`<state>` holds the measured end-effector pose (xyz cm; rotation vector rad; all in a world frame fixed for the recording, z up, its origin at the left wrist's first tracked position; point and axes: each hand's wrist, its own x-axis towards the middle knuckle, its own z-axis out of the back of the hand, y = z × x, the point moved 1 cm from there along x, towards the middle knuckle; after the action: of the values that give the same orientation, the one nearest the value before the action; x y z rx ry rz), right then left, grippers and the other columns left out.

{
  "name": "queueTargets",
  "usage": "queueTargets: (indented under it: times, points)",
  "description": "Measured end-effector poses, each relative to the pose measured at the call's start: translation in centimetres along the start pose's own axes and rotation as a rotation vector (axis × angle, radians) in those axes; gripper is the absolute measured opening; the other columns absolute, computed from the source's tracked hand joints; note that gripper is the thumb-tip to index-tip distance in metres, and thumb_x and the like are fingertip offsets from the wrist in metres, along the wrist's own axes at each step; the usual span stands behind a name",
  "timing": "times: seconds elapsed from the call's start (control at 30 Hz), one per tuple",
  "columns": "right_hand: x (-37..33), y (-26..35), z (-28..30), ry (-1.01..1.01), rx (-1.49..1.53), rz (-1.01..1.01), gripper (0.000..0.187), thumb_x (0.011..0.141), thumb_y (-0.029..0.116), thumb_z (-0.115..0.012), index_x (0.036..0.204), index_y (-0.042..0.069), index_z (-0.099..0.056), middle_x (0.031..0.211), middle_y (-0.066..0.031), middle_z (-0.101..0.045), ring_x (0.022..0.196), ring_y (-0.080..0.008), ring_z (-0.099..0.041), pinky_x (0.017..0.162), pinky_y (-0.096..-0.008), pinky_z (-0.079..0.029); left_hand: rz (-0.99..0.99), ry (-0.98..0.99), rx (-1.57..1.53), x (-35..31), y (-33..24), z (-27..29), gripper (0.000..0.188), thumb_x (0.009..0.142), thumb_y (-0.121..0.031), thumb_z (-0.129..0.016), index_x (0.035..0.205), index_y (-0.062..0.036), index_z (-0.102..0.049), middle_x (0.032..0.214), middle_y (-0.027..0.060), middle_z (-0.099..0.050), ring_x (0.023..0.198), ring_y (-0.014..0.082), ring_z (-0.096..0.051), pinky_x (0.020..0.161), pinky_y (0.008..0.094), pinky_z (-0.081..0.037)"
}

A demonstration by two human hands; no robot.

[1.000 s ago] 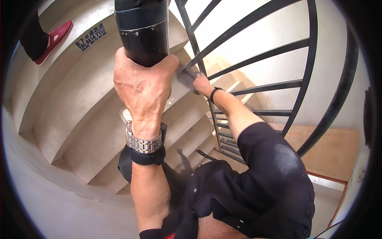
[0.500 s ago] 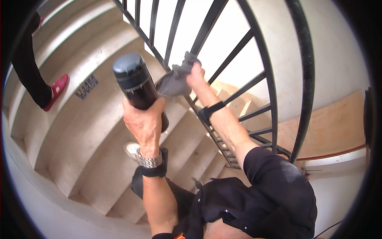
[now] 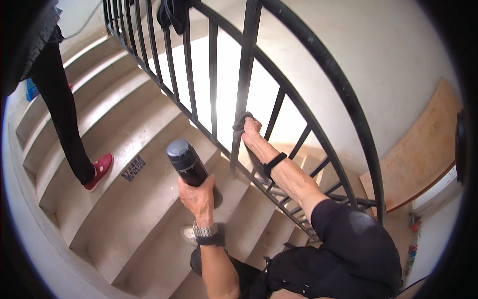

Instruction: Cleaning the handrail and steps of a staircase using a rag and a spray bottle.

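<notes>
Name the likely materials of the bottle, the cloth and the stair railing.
Bottle: probably plastic or coated metal, black and fairly glossy, judging by its highlights. Cloth: soft grey-brown fabric, matte, bunched in folds; fibre unclear. Railing: likely painted metal, black, slender and rigid with faint sheen.

The bottle [image 3: 194, 173] is black with a blue-grey lid [image 3: 179, 149]. The cloth [image 3: 240, 125] is dark grey. The railing [image 3: 339, 82] is black, and the steps [image 3: 137, 219] are greyish tan. The watch [image 3: 204, 230] is silver. The shoe [image 3: 102, 168] is red. The black sleeve [image 3: 332, 219] has a pale patch [image 3: 360, 221].
</notes>
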<state>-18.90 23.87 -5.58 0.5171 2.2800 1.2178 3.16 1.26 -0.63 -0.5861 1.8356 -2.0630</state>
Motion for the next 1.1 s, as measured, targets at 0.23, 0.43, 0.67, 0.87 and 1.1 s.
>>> queueTargets:
  times: [0.23,0.43,0.67,0.87,1.1]
  points:
    - [-9.3,10.5,-7.7,0.26,-0.249,0.81,0.029,0.088,0.009,-0.057,0.114,-0.003,-0.06,0.083,-0.0119,-0.062,0.073,-0.0282,-0.064,0.064,-0.0375,-0.054,-0.063,0.068,-0.065,0.1,0.9,-0.7,0.041,0.064,-0.009,-0.078,0.101,-0.0015,-0.063,0.09,0.0069,-0.068,0.084,0.021,-0.065,0.08,0.0354,-0.053]
    - [-4.5,7.7,-3.6,0.304,-0.564,1.114,0.042,0.081,0.02,-0.075,0.113,-0.003,-0.06,0.114,-0.0215,-0.058,0.1,-0.0374,-0.062,0.092,-0.0436,-0.05,-0.04,0.033,-0.007,0.6,-0.3,-0.2,0.044,0.063,-0.018,-0.078,0.101,-0.0016,-0.063,0.089,0.0109,-0.07,0.081,0.0247,-0.068,0.079,0.0377,-0.053]
    - [0.0,-6.1,2.7,0.083,-0.837,1.145,0.028,0.071,-0.003,-0.063,0.096,0.004,-0.053,0.102,-0.018,-0.052,0.098,-0.0362,-0.051,0.087,-0.0434,-0.044,0.054,0.033,0.011,-0.8,0.9,-0.6,0.047,0.063,-0.015,-0.08,0.105,-0.001,-0.063,0.093,0.0112,-0.07,0.084,0.0237,-0.068,0.081,0.036,-0.053]
    - [3.2,-17.4,11.1,0.171,-1.018,0.801,0.021,0.076,0.008,-0.063,0.096,0.003,-0.059,0.094,-0.0217,-0.063,0.094,-0.0396,-0.057,0.088,-0.0472,-0.042,0.082,0.105,-0.036,-0.6,-0.2,-1.4,0.047,0.065,-0.011,-0.078,0.108,-0.0011,-0.062,0.095,0.0111,-0.07,0.086,0.0229,-0.068,0.082,0.0347,-0.053]
    - [3.5,-28.3,15.6,-0.002,-0.76,0.201,0.035,0.077,0.009,-0.061,0.108,-0.009,-0.059,0.105,-0.0279,-0.065,0.103,-0.0391,-0.063,0.094,-0.0441,-0.047,0.212,0.065,0.111,-0.7,-1.7,-0.5,0.047,0.06,-0.009,-0.082,0.103,-0.0018,-0.065,0.089,0.0087,-0.07,0.084,0.02,-0.068,0.08,0.0329,-0.053]
